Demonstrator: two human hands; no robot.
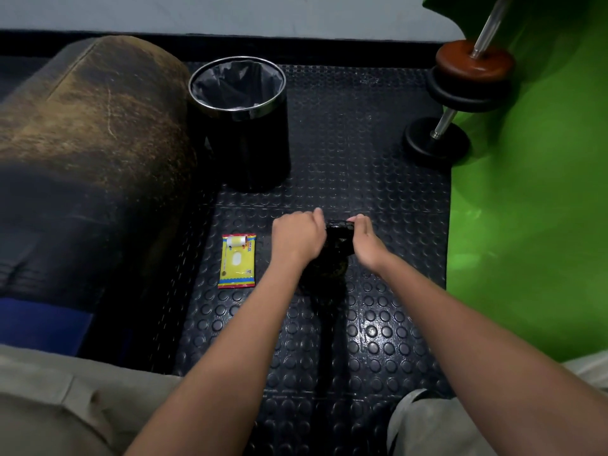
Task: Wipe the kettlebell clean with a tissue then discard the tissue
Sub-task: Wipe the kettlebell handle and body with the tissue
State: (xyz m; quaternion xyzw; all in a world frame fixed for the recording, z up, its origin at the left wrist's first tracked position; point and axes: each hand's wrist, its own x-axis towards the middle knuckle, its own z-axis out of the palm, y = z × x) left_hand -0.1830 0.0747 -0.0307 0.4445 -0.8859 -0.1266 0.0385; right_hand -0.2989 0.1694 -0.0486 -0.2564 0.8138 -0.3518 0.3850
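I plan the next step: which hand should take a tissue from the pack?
Left. The left hand is nearest the tissue pack, and the right hand is beyond the kettlebell.

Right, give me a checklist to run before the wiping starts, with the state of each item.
1. Kettlebell held by both hands, left hand and right hand: ok.
2. Tissue in a hand: not ok, none visible.
3. Wipes pack close by on the floor, left of the kettlebell: ok.
4. Pack flap peeled open: ok.
5. Bin upright, lined with a bag: ok.
6. Kettlebell clean: cannot tell, too dark.
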